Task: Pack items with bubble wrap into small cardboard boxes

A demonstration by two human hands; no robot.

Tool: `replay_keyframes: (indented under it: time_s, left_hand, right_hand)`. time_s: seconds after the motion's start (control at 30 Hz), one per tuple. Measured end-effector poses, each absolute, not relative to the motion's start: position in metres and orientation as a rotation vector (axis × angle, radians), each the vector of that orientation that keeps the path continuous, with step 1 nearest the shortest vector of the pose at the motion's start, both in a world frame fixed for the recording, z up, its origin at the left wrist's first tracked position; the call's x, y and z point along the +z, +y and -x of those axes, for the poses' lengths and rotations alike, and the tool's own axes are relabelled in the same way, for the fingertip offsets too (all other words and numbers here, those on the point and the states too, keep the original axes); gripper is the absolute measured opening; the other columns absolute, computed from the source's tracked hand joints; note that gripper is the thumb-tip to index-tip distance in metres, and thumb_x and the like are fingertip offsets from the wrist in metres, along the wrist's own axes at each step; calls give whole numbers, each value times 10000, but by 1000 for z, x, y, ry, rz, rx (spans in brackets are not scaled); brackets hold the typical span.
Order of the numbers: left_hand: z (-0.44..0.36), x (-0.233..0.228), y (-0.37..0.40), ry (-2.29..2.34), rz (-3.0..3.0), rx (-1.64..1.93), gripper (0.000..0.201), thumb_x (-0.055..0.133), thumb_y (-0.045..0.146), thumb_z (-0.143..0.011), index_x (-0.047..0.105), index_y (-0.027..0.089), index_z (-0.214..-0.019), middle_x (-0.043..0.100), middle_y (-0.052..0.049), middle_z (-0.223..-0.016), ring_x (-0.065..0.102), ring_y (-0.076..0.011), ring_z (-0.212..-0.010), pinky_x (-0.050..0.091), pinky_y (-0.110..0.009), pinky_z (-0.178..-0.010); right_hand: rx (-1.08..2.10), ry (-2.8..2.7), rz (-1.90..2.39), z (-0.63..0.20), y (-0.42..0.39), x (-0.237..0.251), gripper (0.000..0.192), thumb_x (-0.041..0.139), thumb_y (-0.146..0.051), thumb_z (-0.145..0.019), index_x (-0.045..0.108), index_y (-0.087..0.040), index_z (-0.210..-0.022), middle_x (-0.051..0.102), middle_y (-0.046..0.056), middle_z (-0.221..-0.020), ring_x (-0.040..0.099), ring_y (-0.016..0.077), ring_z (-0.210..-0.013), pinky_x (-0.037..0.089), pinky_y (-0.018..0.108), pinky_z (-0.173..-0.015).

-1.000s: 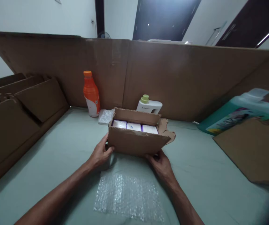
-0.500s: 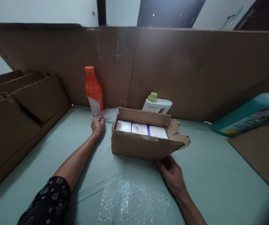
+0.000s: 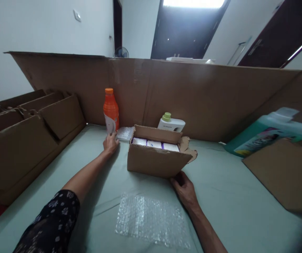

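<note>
The cardboard box (image 3: pixel 153 161) is standing on the cloth (image 3: pixel 232 200), holding white packs (image 3: pixel 154 144). The right hand (image 3: pixel 185 190) is touching its lower right corner; whether it is pinching is not showing. The left hand (image 3: pixel 111 143) is lying at the base of the orange bottle (image 3: pixel 111 109), grip likewise unclear. A low push could be toppling this bottle; one-sided lifting could be spilling packs.

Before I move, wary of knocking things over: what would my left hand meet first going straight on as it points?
Probably the orange bottle, low on its front; your left hand may be touching it, though depth is unclear.
</note>
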State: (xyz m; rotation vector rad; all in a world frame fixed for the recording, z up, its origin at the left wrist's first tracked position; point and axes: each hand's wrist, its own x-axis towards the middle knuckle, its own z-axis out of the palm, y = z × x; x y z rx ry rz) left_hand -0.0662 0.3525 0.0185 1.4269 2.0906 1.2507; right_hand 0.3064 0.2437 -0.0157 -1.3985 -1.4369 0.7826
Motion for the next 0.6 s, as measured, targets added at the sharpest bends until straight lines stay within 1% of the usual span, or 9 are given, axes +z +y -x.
replay_keyframes:
  time_s: [0.07,0.13,0.27,0.4,0.5,0.6]
  left_hand:
    - [61,23,368,2079,-1373,1275,297,668,325,-930,642,172,-1184,616,-96,-1289,604,-258,-1159,509,-491,-991]
    - [62,25,377,2054,-1295,1327,281,648,337,-946,641,171,-1174,632,-93,-1253,627,-241,-1116,537,-460,-953]
    - [78,31,356,1934,-1098,1524,265,643,348,-950,648,146,-1121,664,-79,-1148,656,-215,-1013,567,-418,-878]
    - [94,42,279,1702,-876,1745,238,602,369,-932,639,138,-980,706,-64,-981,694,-192,-891,583,-370,-791]
    - [92,50,206,1522,-748,1803,232,584,393,-809,622,166,-836,736,-73,-885,728,-237,-870,596,-398,-764]
    - [82,56,139,1346,-563,1766,168,643,355,-676,621,195,-723,756,-62,-823,738,-280,-882,606,-443,-794]
  right_hand:
    - [787,-1443,1392,-309,244,-18,498,706,-486,-717,653,-168,-1096,759,138,-1090,711,310,-1014,551,479,-948]
    - [803,-1445,1383,-311,245,-22,499,700,-474,-730,645,-166,-1119,754,141,-1118,708,308,-1031,544,479,-962]
    - [829,-1424,1370,-313,246,-26,483,697,-444,-733,643,-178,-1133,754,134,-1141,706,310,-1047,530,498,-985]
    - [851,-1370,1373,-307,248,-16,486,728,-428,-670,666,-183,-1084,761,127,-1116,702,325,-1052,513,524,-1005]
    - [869,-1308,1382,-303,244,1,540,746,-442,-644,671,-161,-1099,755,150,-1108,696,342,-1052,501,547,-1013]
    - [834,-1249,1408,-301,220,25,574,721,-480,-716,647,-151,-1181,702,185,-1231,660,343,-1135,484,542,-1034]
